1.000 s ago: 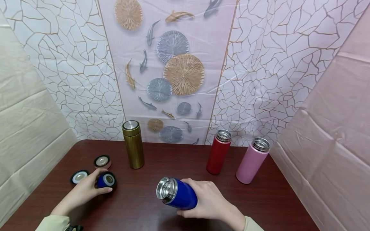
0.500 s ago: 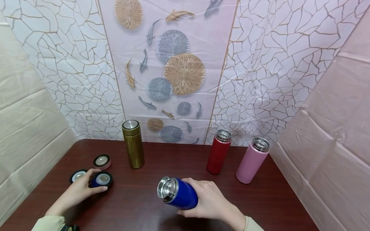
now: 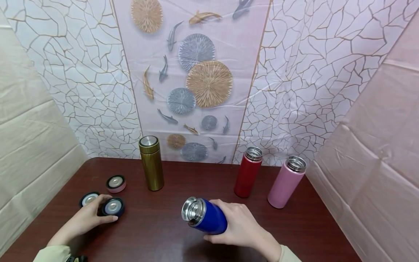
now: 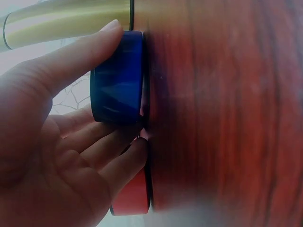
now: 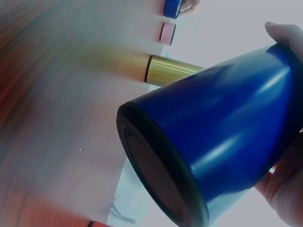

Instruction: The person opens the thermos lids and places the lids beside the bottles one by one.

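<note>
In the head view my left hand pinches a blue bottle lid between thumb and fingers, low at the tabletop on the left. The left wrist view shows the thumb along one side of that blue lid and the fingers along the other. A red lid lies just past those fingers. My right hand grips a blue vacuum flask round its body, tilted with its uncovered steel mouth toward the left. Its dark base is raised off the table in the right wrist view.
A pink lid lies behind the blue lid. The capped gold flask stands at the back. On the right stand a lidless red flask and a lidless pink flask. Patterned cloth hangs behind the table.
The left hand has carried the blue lid down and to the left, turning it from tilted to flat beside the other lids. The blue flask has shifted slightly to the right.
</note>
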`<state>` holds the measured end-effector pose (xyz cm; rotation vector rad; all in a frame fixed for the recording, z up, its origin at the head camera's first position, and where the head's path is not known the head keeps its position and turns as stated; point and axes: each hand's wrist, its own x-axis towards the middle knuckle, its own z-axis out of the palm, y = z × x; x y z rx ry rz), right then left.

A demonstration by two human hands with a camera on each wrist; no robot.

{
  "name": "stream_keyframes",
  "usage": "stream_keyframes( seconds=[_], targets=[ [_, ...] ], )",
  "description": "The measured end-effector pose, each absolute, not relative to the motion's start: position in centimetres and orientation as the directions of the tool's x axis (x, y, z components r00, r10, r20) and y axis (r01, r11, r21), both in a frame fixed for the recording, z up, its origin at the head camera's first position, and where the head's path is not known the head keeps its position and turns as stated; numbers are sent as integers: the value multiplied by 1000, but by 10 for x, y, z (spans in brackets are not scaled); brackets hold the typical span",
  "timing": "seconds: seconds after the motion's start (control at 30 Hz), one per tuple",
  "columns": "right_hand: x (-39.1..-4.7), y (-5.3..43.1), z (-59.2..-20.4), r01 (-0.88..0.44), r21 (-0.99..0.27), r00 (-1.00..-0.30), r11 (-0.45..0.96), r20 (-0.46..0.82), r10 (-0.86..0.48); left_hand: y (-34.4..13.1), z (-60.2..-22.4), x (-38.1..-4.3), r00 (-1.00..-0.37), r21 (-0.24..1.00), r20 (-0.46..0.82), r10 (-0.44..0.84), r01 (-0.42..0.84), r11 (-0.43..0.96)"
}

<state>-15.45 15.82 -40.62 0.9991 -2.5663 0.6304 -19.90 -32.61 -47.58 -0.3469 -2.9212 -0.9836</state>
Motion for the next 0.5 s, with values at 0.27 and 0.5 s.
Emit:
stream_keyframes(
  seconds=[0.27,0.5],
  targets=[
    [-159,170,-401,-645,-328,-743,690,479,-468,-327,-475,-200,-970,585,104,220,239,775],
    [-168,187,-403,-565,-395,-794,724,500,-346,-327,-474,-199,-968,590,96,232,243,770]
  ],
)
